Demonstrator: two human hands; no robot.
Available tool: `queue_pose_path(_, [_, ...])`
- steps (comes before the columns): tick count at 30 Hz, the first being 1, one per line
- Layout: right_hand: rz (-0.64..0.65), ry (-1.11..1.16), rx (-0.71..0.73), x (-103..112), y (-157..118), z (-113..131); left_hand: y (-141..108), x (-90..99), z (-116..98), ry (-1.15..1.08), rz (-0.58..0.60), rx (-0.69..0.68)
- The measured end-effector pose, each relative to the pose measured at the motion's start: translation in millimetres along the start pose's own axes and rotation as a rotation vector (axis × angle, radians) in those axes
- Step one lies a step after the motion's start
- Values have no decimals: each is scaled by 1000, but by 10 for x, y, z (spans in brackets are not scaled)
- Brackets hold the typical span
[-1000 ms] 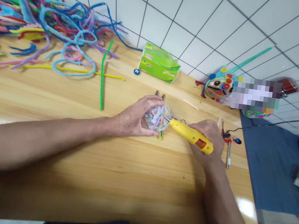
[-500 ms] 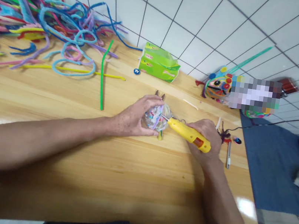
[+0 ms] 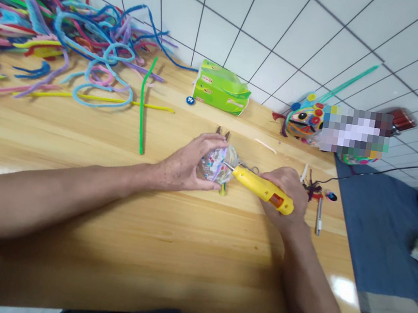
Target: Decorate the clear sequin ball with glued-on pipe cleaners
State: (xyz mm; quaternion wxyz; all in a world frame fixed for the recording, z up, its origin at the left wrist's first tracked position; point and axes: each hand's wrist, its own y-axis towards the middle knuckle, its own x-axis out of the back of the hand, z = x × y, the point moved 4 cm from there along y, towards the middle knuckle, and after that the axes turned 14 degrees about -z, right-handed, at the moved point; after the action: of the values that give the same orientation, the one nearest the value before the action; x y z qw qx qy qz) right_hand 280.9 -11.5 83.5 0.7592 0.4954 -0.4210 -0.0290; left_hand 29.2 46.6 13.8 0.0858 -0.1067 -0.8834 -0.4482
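My left hand is wrapped round a clear, rounded craft piece with coloured bits and a purple strip on it. Its thumb and fingers press on opposite sides of the piece. Two dark brown tips stick out above it and a yellow-green bit below. In my right hand is a yellow hot glue gun, its metal nozzle pointing left at the purple strip. Whether the nozzle touches the strip, I cannot tell.
Tangled pipe cleaners cover the table's far left, near a bent green pipe cleaner. A green tissue pack and blue button lie ahead. Decorated crafts, a pen-like stick and a black cord are at right.
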Motion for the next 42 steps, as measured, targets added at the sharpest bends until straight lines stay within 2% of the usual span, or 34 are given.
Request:
queue_pose_path(7, [22,-51,-21,-19,-25,-28,-2,4,0,6,8,11])
queue_pose_path(13, [13,21,-16,-14,-5,-9,-4,8,5,8,18,25])
queue_pose_path(15, [10,60,-57,-8,-14,-3,-13,8,7,14,17,28])
queue_pose_path(17, [-41,103,-158,11,-39,-42,-22,9,6,24,12,31])
queue_pose_path(19, [-137,117,-362,30,-85,-177,-30,10,4,37,9,39])
queue_pose_path(22, [-267,72,-777,28,-191,-533,-37,11,-1,45,16,57])
queue_pose_path(23, [-272,53,-891,11,-220,-662,-38,11,-3,42,19,62])
queue_pose_path(25, [-183,-4,-1029,-53,-248,-901,-41,12,-4,33,25,70])
queue_pose_path(27, [-73,-73,-1078,-127,-254,-1097,-46,12,1,33,30,78])
queue_pose_path(29, [-29,-102,-1087,-202,-254,-1236,-53,9,10,38,30,86])
queue_pose_path(35, [-25,-176,-1116,-377,-266,-1468,-58,-7,30,12,38,81])
queue_pose_path(42, [34,-302,-1151,-318,-167,-1715,-47,-6,37,16,61,122])
